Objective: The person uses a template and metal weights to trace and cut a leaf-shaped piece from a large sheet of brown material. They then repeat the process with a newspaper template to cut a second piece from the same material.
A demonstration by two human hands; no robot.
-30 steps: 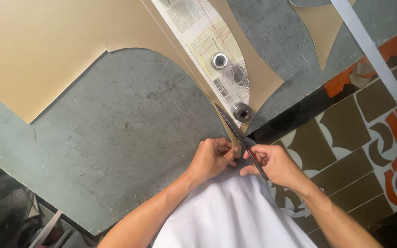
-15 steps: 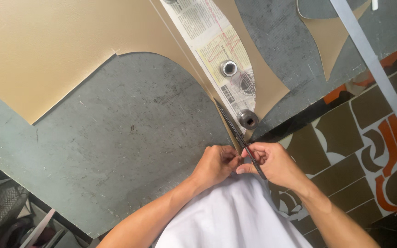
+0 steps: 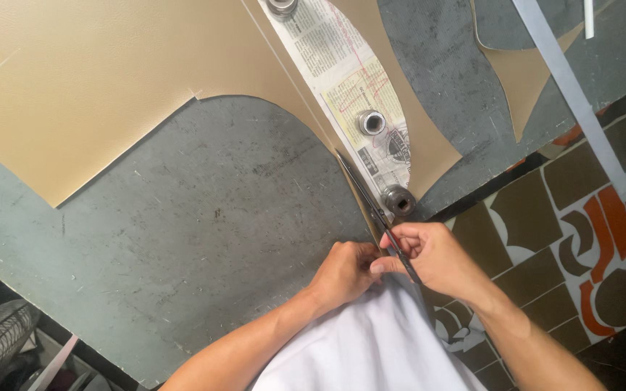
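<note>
Two hands, both mine, meet at the near edge of a grey worktable (image 3: 204, 239). My right hand (image 3: 436, 261) is closed around the handles of a pair of dark scissors (image 3: 374, 206), whose blades point away from me along the edge of a tan sheet of leather-like material (image 3: 110, 80). My left hand (image 3: 345, 271) is curled shut just beside it, pinching the near end of that tan edge; thumb and fingertips nearly touch my right hand.

Beyond the blades lies a long, leaf-shaped newsprint pattern (image 3: 356, 101), white with a yellowish panel and small print, resting on the tan sheet. Three round metal weights sit on it: one (image 3: 398, 200) close to the scissors, one (image 3: 372, 122) midway, and one (image 3: 282, 6) at the top edge. A pale grey strip (image 3: 574, 94) runs diagonally at the right, over a brown, white and orange patterned floor (image 3: 581, 232).

Compared with a second ago, my hands and the scissors are in much the same place; the view has tilted slightly, bringing the top weight into sight.
</note>
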